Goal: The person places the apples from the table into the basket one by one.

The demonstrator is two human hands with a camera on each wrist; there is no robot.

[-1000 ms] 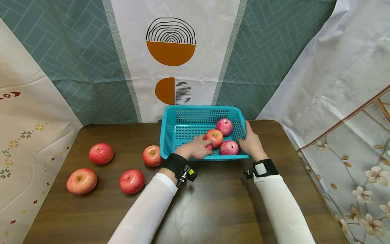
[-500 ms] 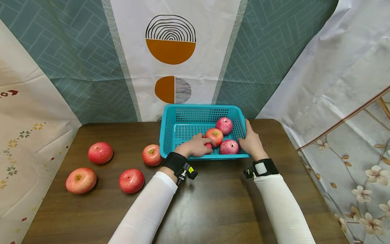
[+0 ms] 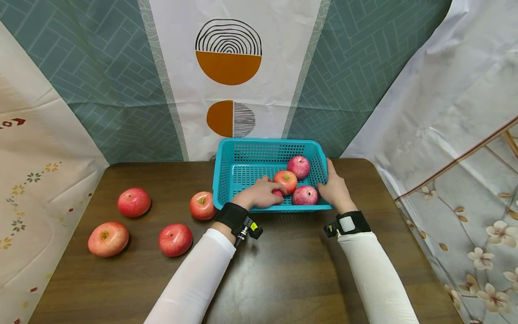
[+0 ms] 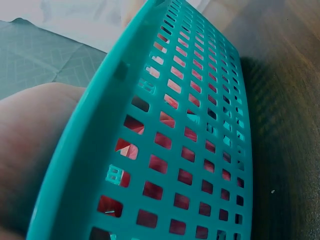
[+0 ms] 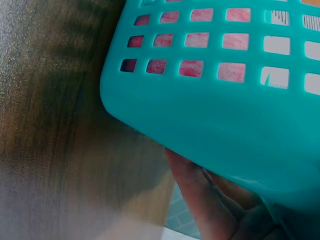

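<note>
Nearest us, two white sleeves slant over the brown table, each ending at a black wrist band. Off to the left, closer to the left hand than to the right hand, we count four loose apples: two in front and two behind, the last just beside the basket's left end; whether it touches we cannot tell. Beyond the wrists sits one blue basket, straight ahead of the person, its long axis running from side to side. The hands are well apart on it: the right one grips the rim at the right-hand short end, while the left one reaches over the near long side and holds an apple mostly hidden by its fingers. We count four apples in the basket, all right of its middle: that held one, a pink one near the right hand, an orange-red one behind them, and another pink one farthest back. Behind everything, we see a patterned cloth hanging upright.
</note>
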